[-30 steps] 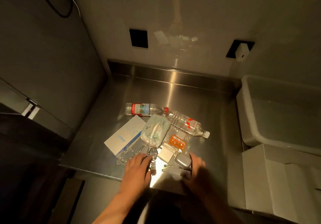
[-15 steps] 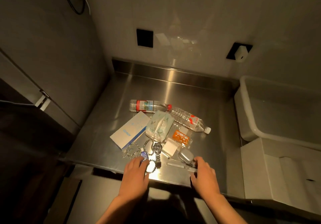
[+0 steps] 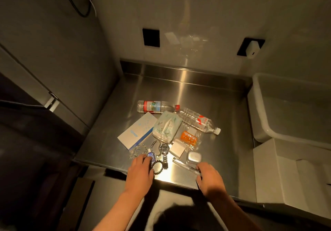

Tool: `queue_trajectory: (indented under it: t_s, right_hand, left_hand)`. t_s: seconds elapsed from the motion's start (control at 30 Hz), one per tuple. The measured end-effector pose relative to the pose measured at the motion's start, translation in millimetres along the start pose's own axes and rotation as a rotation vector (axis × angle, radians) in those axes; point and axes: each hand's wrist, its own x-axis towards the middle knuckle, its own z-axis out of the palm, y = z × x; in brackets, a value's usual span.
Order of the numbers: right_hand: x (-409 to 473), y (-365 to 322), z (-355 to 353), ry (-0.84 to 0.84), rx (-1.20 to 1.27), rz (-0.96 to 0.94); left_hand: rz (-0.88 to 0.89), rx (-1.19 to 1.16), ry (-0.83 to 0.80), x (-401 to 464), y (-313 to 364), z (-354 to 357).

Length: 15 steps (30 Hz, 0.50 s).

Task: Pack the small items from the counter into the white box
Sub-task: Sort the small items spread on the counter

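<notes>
Left hand [image 3: 140, 172] flat, right hand [image 3: 208, 178] touches pen [image 3: 186, 166].

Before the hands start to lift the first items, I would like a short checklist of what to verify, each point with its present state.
1. White box is within reach on the right, beside the counter: ok.
2. Box is open and ready to receive items: cannot tell, only folded flaps show.
3. Left hand is at a small item: ok, its fingertips touch the small blue bottle by the bead bracelet.
4. Right hand is at an item: ok, its fingers touch the clear pen.
5. Either hand has a firm grip: cannot tell.
6. Items are packed: not ok, the two water bottles, watch and the rest lie on the counter.
</notes>
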Motion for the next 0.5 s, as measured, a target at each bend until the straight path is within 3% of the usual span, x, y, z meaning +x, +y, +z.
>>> queue_trajectory:
  t_s: [0.5]
  right_hand:
    - [13.9, -9.9, -1.3, -0.071, -0.069, -0.125]
  left_hand:
    - [-0.027, -0.011, -0.015, 35.8, 7.9, 5.0]
